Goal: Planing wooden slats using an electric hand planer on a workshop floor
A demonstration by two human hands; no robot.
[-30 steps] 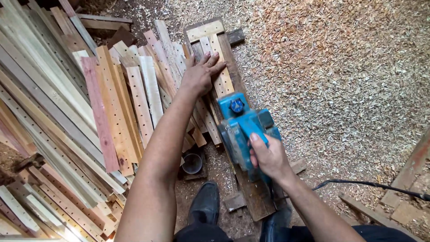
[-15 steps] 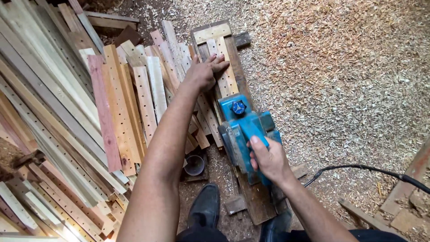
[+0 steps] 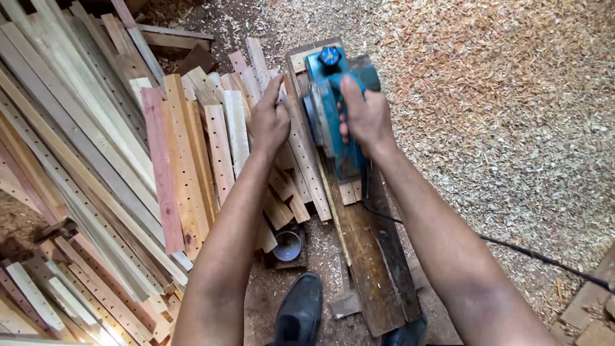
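Two hands | right hand [image 3: 364,118] fingers grip blue planer [image 3: 333,109] | left hand [image 3: 269,118] curled on slat [image 3: 306,163] (blade hidden)

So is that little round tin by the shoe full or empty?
Empty, it seems: the tin stands upright, its open top showing a bare, pale bottom.

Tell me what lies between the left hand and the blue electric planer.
In the head view, a pale wooden slat with drilled holes runs between the left hand and the blue electric planer, which the right hand grips.
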